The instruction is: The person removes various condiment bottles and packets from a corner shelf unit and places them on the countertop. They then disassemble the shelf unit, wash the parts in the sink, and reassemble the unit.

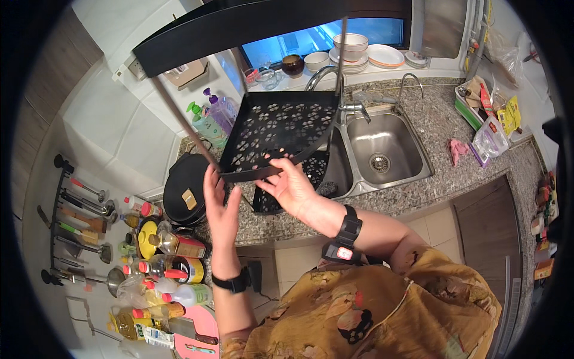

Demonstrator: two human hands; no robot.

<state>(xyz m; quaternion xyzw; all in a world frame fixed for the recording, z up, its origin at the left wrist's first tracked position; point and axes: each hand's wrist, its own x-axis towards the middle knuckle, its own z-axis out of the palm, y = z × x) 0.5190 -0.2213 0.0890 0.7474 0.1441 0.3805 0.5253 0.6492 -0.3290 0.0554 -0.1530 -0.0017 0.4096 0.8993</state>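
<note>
Head view. You have one black rack [281, 122] directly before you, over the desk [442, 116] and partly covering the left of two sink basins [379, 140]. Three posts are visible, joining an upper and a middle tier; one more perforated panel [311, 170] shows underneath, its attachment unclear. Whether the rack's base touches the desk cannot be told.

Your right hand [294, 190] has its fingers gripping the middle tier's front rim. Your left hand [222, 206] is at that tier's near left corner, fingers against it, thumb set apart; whether they close on it cannot be determined. You wear two black wristbands, one per arm.

Count of surroundings: two taps, at the sink's far side; at least two pump bottles [206, 127], left of the rack; one round black pan [179, 190], nearer you; one yellow lid [147, 240]; one pink cutting board [206, 322] carrying two knives; one pink cloth [459, 151], right of the sink.
</note>
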